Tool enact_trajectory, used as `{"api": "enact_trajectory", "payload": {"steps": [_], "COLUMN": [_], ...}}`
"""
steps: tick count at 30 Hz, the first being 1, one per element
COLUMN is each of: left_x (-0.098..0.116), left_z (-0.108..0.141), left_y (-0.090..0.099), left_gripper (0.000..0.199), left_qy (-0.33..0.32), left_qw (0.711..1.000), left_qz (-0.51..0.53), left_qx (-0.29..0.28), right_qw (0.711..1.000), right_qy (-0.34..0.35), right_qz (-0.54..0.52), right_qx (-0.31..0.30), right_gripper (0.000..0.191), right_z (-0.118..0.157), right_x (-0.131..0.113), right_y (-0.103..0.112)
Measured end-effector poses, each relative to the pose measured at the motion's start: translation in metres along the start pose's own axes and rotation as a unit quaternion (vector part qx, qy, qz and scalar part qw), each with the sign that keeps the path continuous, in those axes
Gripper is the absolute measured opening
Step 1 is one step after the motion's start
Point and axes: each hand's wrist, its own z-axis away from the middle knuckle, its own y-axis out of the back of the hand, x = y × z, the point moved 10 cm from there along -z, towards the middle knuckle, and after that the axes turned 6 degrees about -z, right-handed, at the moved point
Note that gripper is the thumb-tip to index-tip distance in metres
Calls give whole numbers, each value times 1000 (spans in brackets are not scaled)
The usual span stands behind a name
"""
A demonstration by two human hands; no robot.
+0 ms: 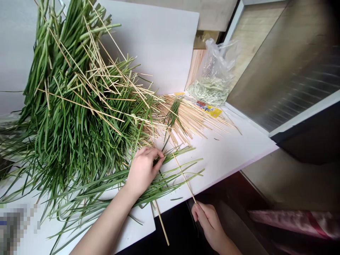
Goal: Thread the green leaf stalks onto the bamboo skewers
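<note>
Loose green chives lie across the front of the white table. Over them, my left hand has its thumb and forefinger pinched near the chive stems; what is between the fingertips is too small to name. My right hand, low and past the table's front edge, is closed on the lower end of a thin wooden skewer. That skewer slants up to the left, its upper part across the chive ends. Another skewer sticks out over the front edge beneath the chives.
A tall heap of chives with scattered skewers fills the left. Many skewers lie behind my hands. A clear plastic bag of pale green pieces stands at the back beside a framed panel.
</note>
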Motion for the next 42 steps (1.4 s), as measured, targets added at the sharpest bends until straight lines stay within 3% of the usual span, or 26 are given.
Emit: {"api": "enact_trajectory", "payload": {"steps": [6, 9, 15, 26, 30, 38, 42], "left_x": [21, 22, 15, 23, 21, 3, 1], "left_z": [4, 4, 4, 6, 6, 6, 6], "left_y": [-14, -19, -11, -20, -13, 12, 14], "left_gripper": [32, 24, 7, 11, 15, 22, 26], "left_qy": [-78, -85, -59, -59, -62, 6, 17], "left_qw": [991, 990, 997, 994, 996, 987, 987], "left_qz": [-104, -112, -35, 25, 35, 138, 143], "left_qx": [-13, -19, -19, -84, -49, 78, 76], "right_qw": [1000, 1000, 1000, 1000, 1000, 1000, 1000], "right_qy": [0, -1, -3, -16, -13, -17, -17], "right_qz": [8, 10, 18, 16, 6, 5, 3], "right_qx": [1, 5, 10, 7, 3, 2, 1], "right_gripper": [51, 51, 51, 51, 51, 49, 50], "right_z": [-1, -1, 0, 3, 3, 4, 4], "right_x": [1, 1, 1, 12, 12, 14, 13], "right_y": [-1, -1, 1, 0, -1, 0, -1]}}
